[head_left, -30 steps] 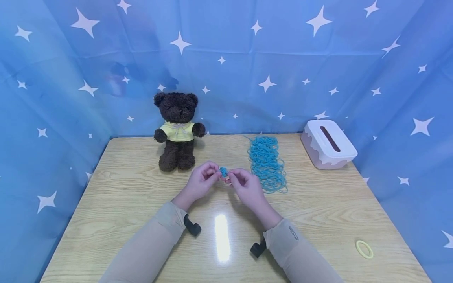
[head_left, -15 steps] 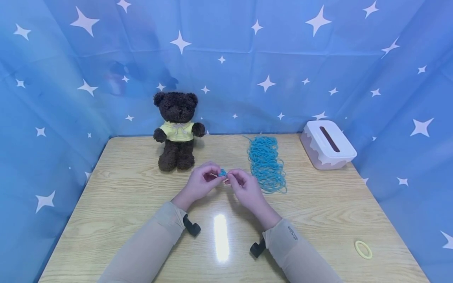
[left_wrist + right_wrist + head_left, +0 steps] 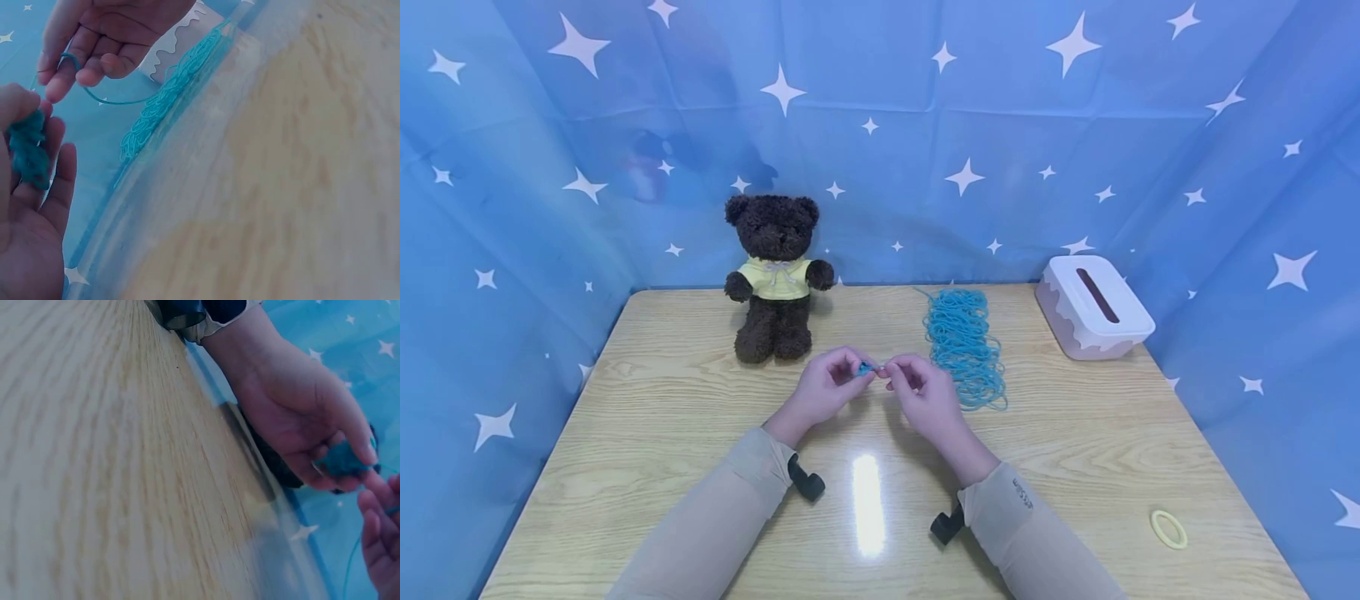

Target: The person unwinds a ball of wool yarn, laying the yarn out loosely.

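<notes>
My left hand (image 3: 827, 386) pinches a small wad of blue-green yarn (image 3: 30, 150) between thumb and fingers, above the table. Whether the wad is knotted or crocheted I cannot tell. Close by on its right, my right hand (image 3: 931, 404) holds a single yarn strand (image 3: 119, 102), which loops over a finger in the left wrist view. That strand runs back to the long pile of loose blue-green yarn (image 3: 966, 346) lying just beyond the right hand. In the right wrist view the wad (image 3: 342, 460) is partly hidden by the left fingers.
A dark brown teddy bear (image 3: 775, 279) in a yellow top stands at the back left of the wooden table (image 3: 685, 467). A white-lidded tissue box (image 3: 1093, 307) is at the back right. A pale yellow ring (image 3: 1168, 529) lies at the front right. Blue starry cloth surrounds the table.
The wad has turned and shifted slightly left within the left fingers, so less of it shows. The right fingertips have moved only slightly beside it. The yarn pile has stayed in place.
</notes>
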Motion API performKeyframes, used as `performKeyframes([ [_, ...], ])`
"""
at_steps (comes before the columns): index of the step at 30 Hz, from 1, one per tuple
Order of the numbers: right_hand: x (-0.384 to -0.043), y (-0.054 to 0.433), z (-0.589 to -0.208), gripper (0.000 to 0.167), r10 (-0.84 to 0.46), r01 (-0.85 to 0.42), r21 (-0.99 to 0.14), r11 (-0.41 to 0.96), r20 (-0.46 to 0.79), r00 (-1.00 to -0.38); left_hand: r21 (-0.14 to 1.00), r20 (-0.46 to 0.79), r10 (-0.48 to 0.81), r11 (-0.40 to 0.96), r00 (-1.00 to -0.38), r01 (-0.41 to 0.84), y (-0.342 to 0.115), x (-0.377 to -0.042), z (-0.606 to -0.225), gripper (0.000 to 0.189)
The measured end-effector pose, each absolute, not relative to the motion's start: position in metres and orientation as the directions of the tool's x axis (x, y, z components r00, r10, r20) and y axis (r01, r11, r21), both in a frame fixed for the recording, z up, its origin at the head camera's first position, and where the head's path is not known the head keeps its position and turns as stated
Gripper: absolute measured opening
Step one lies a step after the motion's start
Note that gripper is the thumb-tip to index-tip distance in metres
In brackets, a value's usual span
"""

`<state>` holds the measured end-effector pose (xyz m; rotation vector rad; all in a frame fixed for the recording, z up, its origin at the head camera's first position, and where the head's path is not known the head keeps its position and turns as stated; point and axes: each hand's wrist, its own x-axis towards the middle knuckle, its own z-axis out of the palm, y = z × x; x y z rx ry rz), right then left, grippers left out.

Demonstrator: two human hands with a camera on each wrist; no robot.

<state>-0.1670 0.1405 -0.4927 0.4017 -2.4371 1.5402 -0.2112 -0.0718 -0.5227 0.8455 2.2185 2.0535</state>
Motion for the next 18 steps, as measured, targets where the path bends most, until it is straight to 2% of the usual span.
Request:
performKeyframes([
  [5,-0.1676,0.1419,-0.4933,0.014,-0.131,-0.366,-0.836,0.409,0.344,-0.93,0.935,0.329,0.364,0.004,-0.871,0.355,-0.0731,-0.2125,-0.5243,0.014],
  [13,-0.167,0.1431,-0.4921,0.015,-0.12,-0.321,-0.889,0.326,0.298,-0.947,0.928,0.361,0.417,-0.073,-0.834,0.366,-0.0747,-0.2097,-0.5211,0.017],
  [18,-0.1665,0.142,-0.4916,0.014,-0.109,-0.297,-0.908,0.297,0.277,-0.955,0.916,0.375,0.403,-0.025,-0.835,0.4,-0.0734,-0.2104,-0.5232,0.012],
])
